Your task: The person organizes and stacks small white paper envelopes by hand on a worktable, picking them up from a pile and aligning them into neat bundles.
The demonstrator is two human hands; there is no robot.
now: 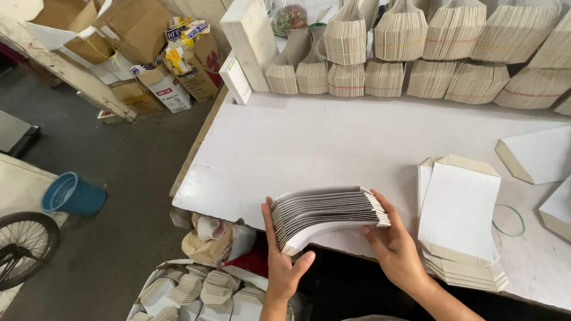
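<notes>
Two hands on one bundle, rest of scene is stock. Biggest first: white table (333,142) fills most of frame, its near edge running right under the hands. Along the back, rows of banded stacks (452,53) of folded card pieces, fanned, some w/ red or yellow bands. Dark floor (119,178) at left w/ cardboard boxes (148,53), a blue bucket (72,194), part of a wheel (24,244). Below the table edge, a box of finished pieces (196,291).

Loose pile of flat white cards (461,226) sits just right of the hands, its lower end at or just past the table edge. Green rubber band (508,220) lies on table beside it, not on anything.

Curved card bundle (327,214) is held at the near table edge, bowed, unbanded. Left hand (284,267) clamps its left end, fingers behind, thumb curled under front. Right hand (395,249) grips right end, fingers wrapped over the top edge, thumb below.

Risks, my read: bundle is bowed + unbanded, so any slack in either grip and cards could spring apart or fan out, likely dropping off the edge to the floor since it's held right at the lip. Right wrist is near the loose pile; a nudge could slide its lower cards off too. Band is out of easy reach w/ both hands busy.
</notes>
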